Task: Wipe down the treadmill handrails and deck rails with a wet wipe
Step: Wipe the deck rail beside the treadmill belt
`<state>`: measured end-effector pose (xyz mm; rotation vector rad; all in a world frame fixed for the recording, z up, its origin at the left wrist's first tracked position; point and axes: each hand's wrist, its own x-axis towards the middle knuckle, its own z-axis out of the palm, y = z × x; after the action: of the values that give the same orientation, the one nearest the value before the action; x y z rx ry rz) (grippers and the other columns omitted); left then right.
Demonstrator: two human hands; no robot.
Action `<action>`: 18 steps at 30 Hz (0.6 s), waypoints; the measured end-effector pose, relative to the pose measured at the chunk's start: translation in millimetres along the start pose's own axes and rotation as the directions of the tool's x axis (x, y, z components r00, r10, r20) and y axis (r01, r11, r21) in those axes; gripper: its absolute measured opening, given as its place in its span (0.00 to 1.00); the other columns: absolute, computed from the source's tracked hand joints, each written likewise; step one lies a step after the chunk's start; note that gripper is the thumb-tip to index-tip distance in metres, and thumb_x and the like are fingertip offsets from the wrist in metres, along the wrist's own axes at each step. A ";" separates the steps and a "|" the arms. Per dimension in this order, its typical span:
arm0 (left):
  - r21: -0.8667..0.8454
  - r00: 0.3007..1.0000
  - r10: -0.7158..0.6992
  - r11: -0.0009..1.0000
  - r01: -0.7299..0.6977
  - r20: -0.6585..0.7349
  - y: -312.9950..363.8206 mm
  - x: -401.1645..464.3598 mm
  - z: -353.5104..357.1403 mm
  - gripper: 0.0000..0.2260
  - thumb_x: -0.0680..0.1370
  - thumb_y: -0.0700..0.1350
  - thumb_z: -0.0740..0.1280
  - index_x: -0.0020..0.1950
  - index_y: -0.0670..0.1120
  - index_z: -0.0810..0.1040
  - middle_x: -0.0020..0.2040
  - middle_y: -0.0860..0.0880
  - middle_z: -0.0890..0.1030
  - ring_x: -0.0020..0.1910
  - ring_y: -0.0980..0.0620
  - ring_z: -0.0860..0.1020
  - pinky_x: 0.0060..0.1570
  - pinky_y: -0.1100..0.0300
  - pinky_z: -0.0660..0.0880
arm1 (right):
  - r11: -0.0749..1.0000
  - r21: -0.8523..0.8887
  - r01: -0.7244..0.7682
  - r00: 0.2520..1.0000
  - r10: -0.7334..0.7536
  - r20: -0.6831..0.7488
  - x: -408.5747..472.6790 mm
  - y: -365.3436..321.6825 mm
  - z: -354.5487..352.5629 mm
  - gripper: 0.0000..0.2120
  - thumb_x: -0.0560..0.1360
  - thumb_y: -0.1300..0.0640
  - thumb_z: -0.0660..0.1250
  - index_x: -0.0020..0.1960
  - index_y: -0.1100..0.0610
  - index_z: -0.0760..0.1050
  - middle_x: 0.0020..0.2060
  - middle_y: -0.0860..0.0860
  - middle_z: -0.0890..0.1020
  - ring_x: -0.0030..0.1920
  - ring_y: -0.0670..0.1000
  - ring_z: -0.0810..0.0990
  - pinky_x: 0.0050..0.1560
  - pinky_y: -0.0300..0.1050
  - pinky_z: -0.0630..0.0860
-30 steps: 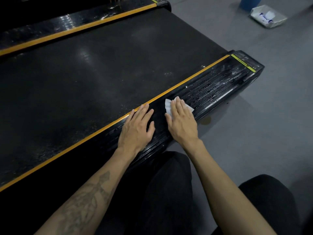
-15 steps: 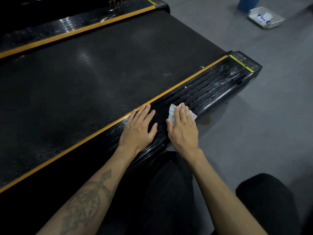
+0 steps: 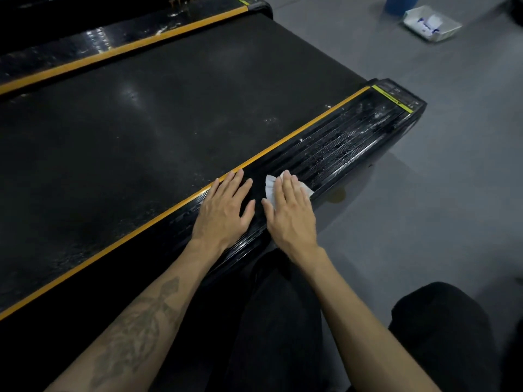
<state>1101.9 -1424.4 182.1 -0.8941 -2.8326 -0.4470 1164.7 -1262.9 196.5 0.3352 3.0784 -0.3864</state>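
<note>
The near deck rail (image 3: 348,142) of the treadmill is black and ribbed, with a yellow stripe along its inner edge and wet streaks toward its far end. My right hand (image 3: 293,213) lies flat on the rail with straight fingers, pressing a white wet wipe (image 3: 270,186) whose corners stick out past the fingertips. My left hand (image 3: 225,209) rests flat on the same rail just to the left, fingers straight, holding nothing. The far deck rail (image 3: 119,42) runs along the top left, glossy with a yellow stripe.
The wide black running belt (image 3: 158,117) lies between the two rails. A white wipe packet (image 3: 431,22) and a blue container (image 3: 400,2) sit on the grey floor (image 3: 424,210) at top right. My knees in dark trousers (image 3: 441,326) are at the bottom.
My right hand has slid the wipe back along the rail toward me, then held near the left hand. The left hand has stayed in place.
</note>
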 end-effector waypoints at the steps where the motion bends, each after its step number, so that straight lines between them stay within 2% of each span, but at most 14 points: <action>1: 0.004 1.000 0.008 1.000 -0.008 0.000 0.6 -0.3 -0.3 0.25 0.85 0.54 0.57 0.79 0.46 0.67 0.81 0.45 0.64 0.82 0.49 0.59 0.81 0.47 0.56 | 0.999 -0.003 0.033 0.999 -0.033 0.013 6.3 5.4 -3.7 0.31 0.87 0.43 0.45 0.84 0.60 0.46 0.83 0.56 0.46 0.83 0.53 0.43 0.82 0.50 0.43; 3: 0.004 1.000 0.020 1.000 -0.020 -0.009 1.2 -0.4 -1.0 0.24 0.84 0.54 0.58 0.79 0.46 0.68 0.81 0.44 0.65 0.81 0.47 0.60 0.80 0.45 0.58 | 0.998 -0.014 0.054 0.998 -0.054 0.021 13.5 19.3 -9.8 0.30 0.87 0.45 0.46 0.84 0.60 0.47 0.83 0.56 0.46 0.83 0.52 0.43 0.82 0.49 0.43; 8: -0.001 1.000 0.009 1.000 -0.009 -0.009 1.6 0.2 -1.6 0.24 0.85 0.53 0.59 0.79 0.47 0.69 0.81 0.45 0.65 0.81 0.48 0.60 0.80 0.45 0.58 | 0.999 0.022 -0.035 0.998 0.036 -0.047 -16.8 10.9 0.7 0.29 0.88 0.49 0.46 0.83 0.64 0.48 0.83 0.60 0.47 0.83 0.57 0.45 0.82 0.53 0.46; 13: -0.005 1.000 -0.007 1.000 0.007 -0.016 3.9 0.4 -2.0 0.23 0.85 0.53 0.59 0.78 0.47 0.69 0.80 0.45 0.66 0.81 0.48 0.61 0.80 0.46 0.58 | 0.998 -0.024 0.052 0.999 -0.052 0.002 5.1 15.3 -4.7 0.30 0.88 0.46 0.45 0.83 0.62 0.48 0.83 0.59 0.47 0.83 0.55 0.44 0.82 0.51 0.45; 18: 0.014 1.000 -0.015 1.000 0.015 -0.012 7.1 3.1 -4.2 0.22 0.84 0.52 0.59 0.77 0.47 0.72 0.78 0.43 0.69 0.80 0.46 0.64 0.79 0.45 0.61 | 1.000 0.009 -0.015 0.999 0.015 -0.038 -6.7 28.5 -10.7 0.29 0.88 0.48 0.46 0.83 0.64 0.48 0.83 0.60 0.47 0.83 0.56 0.44 0.82 0.49 0.41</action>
<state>1103.6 -1418.5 188.4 -0.8650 -2.8305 -0.4322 1177.4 -1234.8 200.3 0.3700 3.1100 -0.3974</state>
